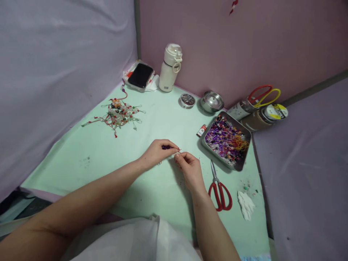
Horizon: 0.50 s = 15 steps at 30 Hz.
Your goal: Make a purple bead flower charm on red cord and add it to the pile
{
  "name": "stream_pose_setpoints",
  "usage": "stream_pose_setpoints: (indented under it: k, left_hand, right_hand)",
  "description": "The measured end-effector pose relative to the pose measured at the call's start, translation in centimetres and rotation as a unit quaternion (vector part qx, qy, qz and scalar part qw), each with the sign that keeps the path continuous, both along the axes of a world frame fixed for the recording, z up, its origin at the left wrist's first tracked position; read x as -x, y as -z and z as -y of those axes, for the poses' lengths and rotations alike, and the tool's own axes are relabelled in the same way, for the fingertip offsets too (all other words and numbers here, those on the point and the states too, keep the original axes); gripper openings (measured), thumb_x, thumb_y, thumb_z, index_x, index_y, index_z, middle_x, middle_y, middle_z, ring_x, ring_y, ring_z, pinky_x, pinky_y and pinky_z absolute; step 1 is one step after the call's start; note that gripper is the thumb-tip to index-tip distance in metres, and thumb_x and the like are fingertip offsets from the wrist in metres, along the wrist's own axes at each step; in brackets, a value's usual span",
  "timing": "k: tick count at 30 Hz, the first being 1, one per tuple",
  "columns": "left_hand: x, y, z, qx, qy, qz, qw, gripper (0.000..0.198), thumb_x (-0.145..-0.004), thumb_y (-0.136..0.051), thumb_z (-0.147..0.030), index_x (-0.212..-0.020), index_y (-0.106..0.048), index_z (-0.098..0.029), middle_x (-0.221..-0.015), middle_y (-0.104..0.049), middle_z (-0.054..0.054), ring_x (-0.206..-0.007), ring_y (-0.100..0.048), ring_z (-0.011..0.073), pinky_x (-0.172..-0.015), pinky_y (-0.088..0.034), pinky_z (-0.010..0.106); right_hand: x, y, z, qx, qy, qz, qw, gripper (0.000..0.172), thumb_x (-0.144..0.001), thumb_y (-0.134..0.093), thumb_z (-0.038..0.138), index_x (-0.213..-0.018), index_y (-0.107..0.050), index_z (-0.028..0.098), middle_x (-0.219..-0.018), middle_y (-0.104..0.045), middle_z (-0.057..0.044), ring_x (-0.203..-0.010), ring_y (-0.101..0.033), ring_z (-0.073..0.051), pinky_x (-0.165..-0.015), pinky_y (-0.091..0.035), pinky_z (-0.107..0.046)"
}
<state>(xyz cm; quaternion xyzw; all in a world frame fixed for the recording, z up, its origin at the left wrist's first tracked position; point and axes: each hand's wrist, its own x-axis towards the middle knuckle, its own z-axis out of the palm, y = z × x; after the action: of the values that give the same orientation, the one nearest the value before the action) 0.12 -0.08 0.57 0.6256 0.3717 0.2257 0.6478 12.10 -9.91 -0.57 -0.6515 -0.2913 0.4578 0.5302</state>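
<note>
Over the middle of the green table (154,119), my left hand (160,150) pinches a thin red cord (179,149), with dark purple beads (166,147) showing inside its curled fingers. My right hand (188,167) is closed close beside it, thumb and forefinger pressed on the same red cord. The two sets of fingertips nearly touch. A small loop of cord hangs below my left hand. How the cord is knotted is too small to make out. Red-handled scissors (219,190) lie to the right of my right hand.
A metal tray (241,159) of mixed beads stands at the right, a small red-and-white bottle (201,130) beside it. Behind are a steel bowl (212,102), a round tin (187,100), jars and a white flask (169,72). Beaded strings (121,115) and a phone (140,75) lie left.
</note>
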Motion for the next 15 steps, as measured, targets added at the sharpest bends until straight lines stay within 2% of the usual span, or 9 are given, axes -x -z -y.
stream_pose_setpoints:
  k: [6, 11, 13, 15]
  left_hand:
    - [0.02, -0.1, 0.05, -0.028, 0.022, -0.009, 0.999, 0.014, -0.072, -0.064, -0.025, -0.077, -0.073, -0.017, -0.084, -0.072, 0.005, -0.085, -0.063, 0.0185, -0.082, -0.046, 0.03]
    - [0.07, -0.2, 0.0, -0.041, 0.043, 0.009, 0.998, 0.013, -0.072, -0.062, -0.023, -0.076, -0.073, -0.017, -0.084, -0.071, 0.005, -0.082, -0.063, 0.0174, -0.078, -0.046, 0.029]
    - [0.09, -0.32, -0.03, -0.042, 0.05, 0.016, 0.998, 0.013, -0.072, -0.062, -0.023, -0.075, -0.073, -0.017, -0.083, -0.07, 0.005, -0.081, -0.062, 0.017, -0.077, -0.047, 0.029]
    - [0.1, -0.44, -0.03, -0.038, 0.057, 0.018, 0.997, 0.012, -0.072, -0.063, -0.024, -0.074, -0.073, -0.016, -0.08, -0.069, 0.004, -0.079, -0.062, 0.0168, -0.075, -0.047, 0.028]
  right_hand:
    - [-0.1, 0.04, -0.07, -0.007, 0.012, -0.019, 1.0, 0.033, -0.073, -0.071, 0.046, -0.064, -0.059, 0.017, -0.057, -0.047, 0.005, -0.055, -0.034, -0.009, -0.055, -0.027, -0.025]
    - [-0.18, -0.14, -0.1, -0.012, 0.008, -0.04, 0.999, 0.038, -0.076, -0.068, 0.048, -0.059, -0.053, 0.018, -0.054, -0.043, 0.006, -0.053, -0.032, -0.009, -0.052, -0.024, -0.025]
    - [-0.2, -0.21, -0.09, -0.014, 0.012, -0.045, 0.999, 0.035, -0.076, -0.069, 0.047, -0.063, -0.054, 0.018, -0.055, -0.044, 0.006, -0.052, -0.032, -0.008, -0.051, -0.025, -0.024]
    - [-0.2, -0.3, -0.06, -0.02, 0.03, -0.045, 0.998, 0.028, -0.073, -0.073, 0.043, -0.076, -0.06, 0.019, -0.062, -0.05, 0.006, -0.054, -0.038, -0.009, -0.052, -0.029, -0.023]
